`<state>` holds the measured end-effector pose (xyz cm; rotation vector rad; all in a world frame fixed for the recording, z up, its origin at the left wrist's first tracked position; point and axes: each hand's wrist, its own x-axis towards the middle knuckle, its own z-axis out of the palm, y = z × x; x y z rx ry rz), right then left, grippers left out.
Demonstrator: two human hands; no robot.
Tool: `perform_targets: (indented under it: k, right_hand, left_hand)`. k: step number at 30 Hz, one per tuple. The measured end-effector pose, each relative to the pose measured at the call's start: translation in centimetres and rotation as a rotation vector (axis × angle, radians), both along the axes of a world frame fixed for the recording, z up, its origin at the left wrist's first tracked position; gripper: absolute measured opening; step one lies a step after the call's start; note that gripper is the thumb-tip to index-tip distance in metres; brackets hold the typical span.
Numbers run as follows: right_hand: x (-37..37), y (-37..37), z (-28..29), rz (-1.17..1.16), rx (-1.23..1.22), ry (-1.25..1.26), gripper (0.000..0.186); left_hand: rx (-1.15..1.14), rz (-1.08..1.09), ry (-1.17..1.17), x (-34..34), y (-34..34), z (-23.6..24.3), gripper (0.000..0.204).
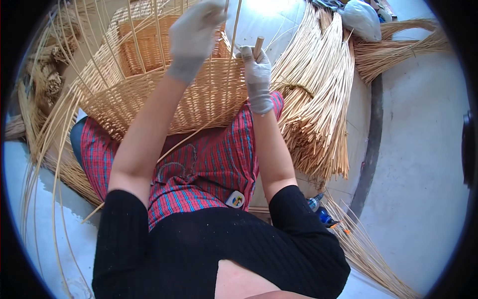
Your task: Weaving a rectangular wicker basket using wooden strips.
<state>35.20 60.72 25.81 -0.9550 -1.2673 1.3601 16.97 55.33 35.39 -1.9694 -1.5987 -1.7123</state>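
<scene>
A partly woven wicker basket [209,92] leans across my lap, with upright stakes rising from its rim. My left hand [193,37], in a pale glove, is raised above the rim close to the stakes. Its fingers are curled and slightly blurred; what they may hold is hidden. At the basket's right corner my right hand [258,74], also gloved, is closed around a short wooden stick [258,46], whose blunt end pokes up past the fingers. The right thumb lies near a stake at the rim. One long loose cane [186,141] runs from the basket across my lap.
Large bundles of cane [318,114] stand to the right, with another bundle [398,50] lying farther back beside a white plastic bag [361,20]. Loose strands [57,164] spread on the left. A white tape measure [235,199] rests on my checked apron [199,174]. Blue-handled tool [326,218] at right.
</scene>
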Motion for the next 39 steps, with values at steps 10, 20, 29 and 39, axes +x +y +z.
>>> perform_targets:
  k: [10,20,29,39]
  right_hand:
    - [-2.2,-1.1,1.6,-0.331,0.138,-0.39,0.056]
    - [-4.6,-6.0,3.3,-0.081,1.006,-0.933,0.035]
    - [-6.9,-6.2,3.3,-0.226,0.863,-0.977,0.041]
    - [-4.6,-4.4,4.3,0.068,0.835,-0.88,0.008]
  left_hand:
    - [-0.063,-0.274,-0.985,-0.1,-6.5,-3.7,0.021]
    - [-0.402,0.089,-1.116,-6.3,-11.3,-10.5,0.024]
    - [-0.301,0.088,-0.793,-1.5,-14.5,-7.8,0.027]
    - [-0.444,0.218,0.153,3.1,-11.3,-8.1,0.038]
